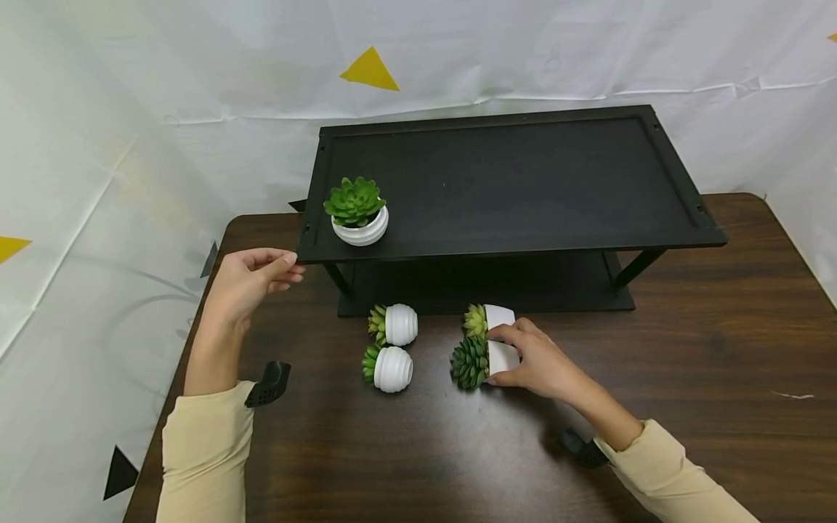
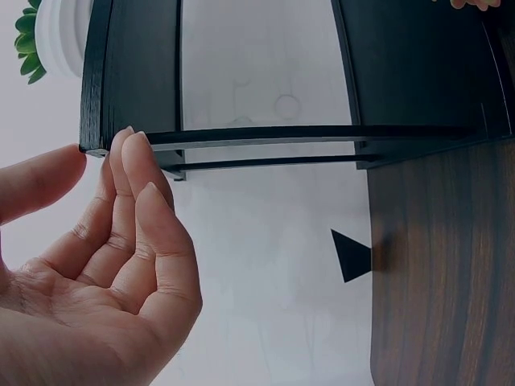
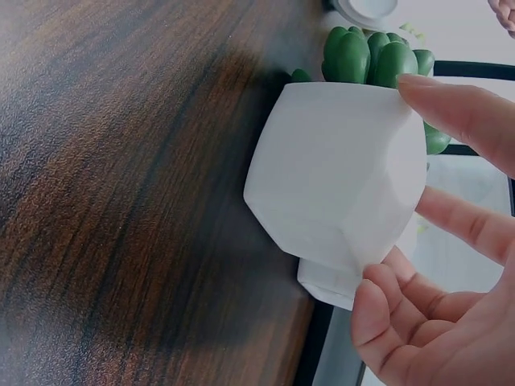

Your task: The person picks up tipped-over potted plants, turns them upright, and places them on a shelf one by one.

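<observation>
Head view: the left hand (image 1: 251,283) pinches the near left corner of a black two-level shelf (image 1: 510,181) standing on a dark wooden table (image 1: 425,465). On the shelf's top, close to that corner, a green plant sits upright in a ribbed pot (image 1: 363,231). The right hand (image 1: 539,359) grasps an angular pot (image 1: 503,357) lying on its side in front of the shelf, its dark green plant (image 1: 469,362) pointing left. Just beyond it lies a second white pot (image 1: 500,314) with a light green plant. Further left, two round pots (image 1: 393,369) lie sideways, one behind the other, their leaves also pointing left. White sheeting (image 1: 275,65) hangs behind, with a yellow triangle (image 1: 371,70) on it.

Left wrist view: the thumb (image 2: 40,185) and fingertips meet the shelf corner from opposite sides; part of the ribbed pot shows above it.

Right wrist view: the fingers (image 3: 475,229) bend around the angular pot, one tip touching near its rim beside the thick green leaves. Wood grain fills the left side.
</observation>
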Demonstrator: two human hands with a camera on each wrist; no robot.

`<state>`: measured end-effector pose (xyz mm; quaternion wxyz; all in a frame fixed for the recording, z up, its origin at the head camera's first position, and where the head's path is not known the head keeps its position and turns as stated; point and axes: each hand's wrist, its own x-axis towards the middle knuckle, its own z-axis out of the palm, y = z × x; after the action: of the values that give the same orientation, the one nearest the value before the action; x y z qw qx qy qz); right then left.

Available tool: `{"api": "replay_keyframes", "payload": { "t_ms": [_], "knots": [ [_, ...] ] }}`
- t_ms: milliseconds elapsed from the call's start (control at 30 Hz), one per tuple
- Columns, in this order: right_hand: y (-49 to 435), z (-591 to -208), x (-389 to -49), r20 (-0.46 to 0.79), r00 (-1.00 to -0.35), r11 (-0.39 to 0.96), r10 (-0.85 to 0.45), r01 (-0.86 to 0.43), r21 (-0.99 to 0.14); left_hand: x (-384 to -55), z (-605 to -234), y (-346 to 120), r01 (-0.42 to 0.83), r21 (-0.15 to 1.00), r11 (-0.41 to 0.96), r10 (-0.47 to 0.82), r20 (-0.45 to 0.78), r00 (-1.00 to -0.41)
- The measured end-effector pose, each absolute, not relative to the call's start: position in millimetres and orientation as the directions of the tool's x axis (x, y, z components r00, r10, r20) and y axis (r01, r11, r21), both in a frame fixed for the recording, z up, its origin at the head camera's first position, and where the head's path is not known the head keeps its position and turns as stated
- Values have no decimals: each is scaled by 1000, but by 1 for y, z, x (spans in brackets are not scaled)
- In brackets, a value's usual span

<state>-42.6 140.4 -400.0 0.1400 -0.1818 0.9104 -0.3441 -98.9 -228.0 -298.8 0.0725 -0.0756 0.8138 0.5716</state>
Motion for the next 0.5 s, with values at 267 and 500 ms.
{"api": "replay_keyframes", "payload": {
  "t_ms": [267,500],
  "knots": [
    [140,-400,-44,-111,-894,706,-433,-261,-658,-99,-298,-228,-213,916,340,-43,-211,-977],
    [142,-401,-44,-83,-889,698,-451,-293,-654,-98,-298,-227,-212,917,337,-45,-209,-977]
  ]
}}
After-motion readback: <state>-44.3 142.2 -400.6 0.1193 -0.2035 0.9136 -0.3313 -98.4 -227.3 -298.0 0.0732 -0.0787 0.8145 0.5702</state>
